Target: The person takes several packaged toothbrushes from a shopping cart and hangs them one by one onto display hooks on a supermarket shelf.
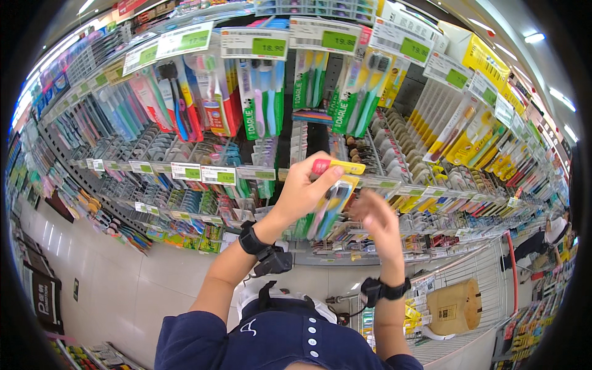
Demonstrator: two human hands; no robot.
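Observation:
My left hand point(307, 182) grips a toothbrush pack point(334, 199) by its top, between thumb and fingers. The pack has a yellow and red header, with dark bristle heads and pastel handles over green below. Just right of it, my right hand point(377, 222) is blurred, its fingers spread and apparently holding nothing. Beyond my hands, Darlie toothbrush packs point(262, 99) hang from the shelf hooks. More of them point(360, 99) hang farther right, beside a dark gap in the row.
Price tags point(253, 44) line the shelf edges. Colgate toothbrush packs point(178, 99) hang on the left, with yellow packs point(481, 138) on the right. A wire shopping cart point(490, 277) at my right holds a brown bag point(451, 307). Farther right is another person point(550, 233).

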